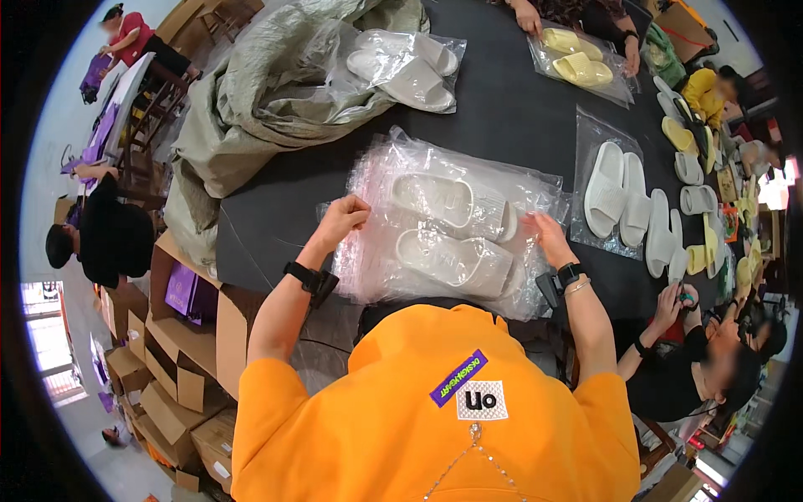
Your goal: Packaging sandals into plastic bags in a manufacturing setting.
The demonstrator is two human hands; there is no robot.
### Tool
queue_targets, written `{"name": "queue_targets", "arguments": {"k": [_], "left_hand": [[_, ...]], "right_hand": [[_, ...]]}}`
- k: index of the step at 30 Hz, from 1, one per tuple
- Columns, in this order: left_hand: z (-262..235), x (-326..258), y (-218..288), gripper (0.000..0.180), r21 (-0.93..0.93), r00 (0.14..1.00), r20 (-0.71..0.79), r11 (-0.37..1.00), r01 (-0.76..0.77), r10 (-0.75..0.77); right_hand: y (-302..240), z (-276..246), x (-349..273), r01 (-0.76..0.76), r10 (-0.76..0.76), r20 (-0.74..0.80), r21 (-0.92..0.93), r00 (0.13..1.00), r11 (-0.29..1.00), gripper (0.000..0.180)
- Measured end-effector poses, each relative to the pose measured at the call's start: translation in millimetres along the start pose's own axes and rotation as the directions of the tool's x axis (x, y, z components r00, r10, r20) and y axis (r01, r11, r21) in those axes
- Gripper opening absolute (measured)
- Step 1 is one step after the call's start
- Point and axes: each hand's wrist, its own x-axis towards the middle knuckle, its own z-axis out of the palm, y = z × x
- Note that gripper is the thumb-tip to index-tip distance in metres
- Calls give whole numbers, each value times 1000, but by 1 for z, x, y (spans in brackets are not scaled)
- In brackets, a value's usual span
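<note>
A pair of white slide sandals (452, 263) lies side by side inside a clear plastic bag (535, 184), on top of a stack of similar bags (361, 259) with pinkish edges. My left hand (345, 219) is closed at the left edge of the bag, its fingers pinched on the film. At the bag's right end, my right hand (548, 237) has its fingers closed on the plastic beside the sandal toes. Both wrists wear dark bands with a black device.
Bagged white slides (410, 71) lie beside a crumpled grey-green sack (251, 109) on the dark table (502, 109). At right, more white slides (619, 192) rest on a bag. Across the table, a person's hand (527, 17) touches bagged yellow slides (579, 60). Cardboard boxes (184, 351) stand at left.
</note>
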Motion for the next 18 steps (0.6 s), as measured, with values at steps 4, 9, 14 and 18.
{"name": "queue_targets", "arguments": {"k": [4,9,14,18], "left_hand": [[-24,-30,-4,4,-203,997,67,979,-28,42],[-12,-50,-16,12,-511,980,201,853,106,-1],[22,-40,-21,32,-216,936,235,925,312,-261],[33,-22,12,48,335,824,536,942,-7,-184]], "right_hand": [[-10,2,-7,4,-5,-134,-8,991,1000,34],[-7,-3,-9,-14,25,-67,159,997,987,39],[12,-8,-37,-72,78,-67,84,995,994,44],[23,-9,-68,-202,201,-13,-36,979,979,40]]}}
